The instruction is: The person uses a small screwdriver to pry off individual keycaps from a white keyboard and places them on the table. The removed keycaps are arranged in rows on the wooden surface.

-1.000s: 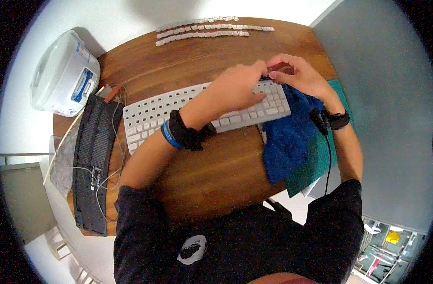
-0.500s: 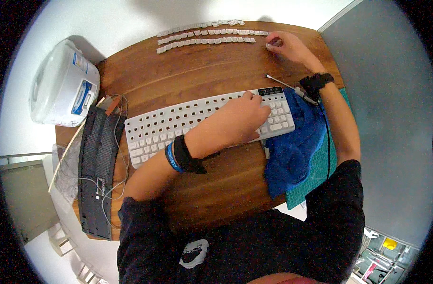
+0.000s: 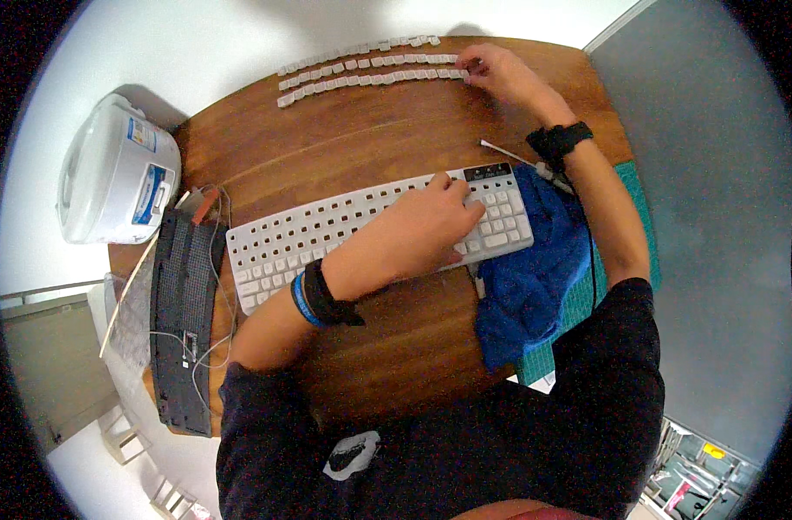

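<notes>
A white keyboard [image 3: 279, 251] lies slantwise across the table. Its far rows are bare sockets, while keycaps fill the near rows and the right end. My left hand [image 3: 435, 217] lies across its right half, fingers bent at the far edge and thumb at the near edge, gripping it. At the back, white keycaps [image 3: 353, 82] stand in three rows. My right hand [image 3: 504, 76] is at the right end of these rows, fingertips pinched on a keycap at the end of the nearest row; the fingers partly hide it.
Right of the keyboard lie a blue cloth [image 3: 535, 277], a green cutting mat [image 3: 628, 225] and a thin tool [image 3: 509, 152]. Leftward are a black keyboard-like panel [image 3: 181, 329] with loose wires and a white rice cooker [image 3: 119, 178]. A grey partition [image 3: 708, 217] borders the table's right side.
My right hand has moved left, from beyond the keycap rows to the end of the nearest row. My left hand stays on the keyboard. The whole view has shifted slightly.
</notes>
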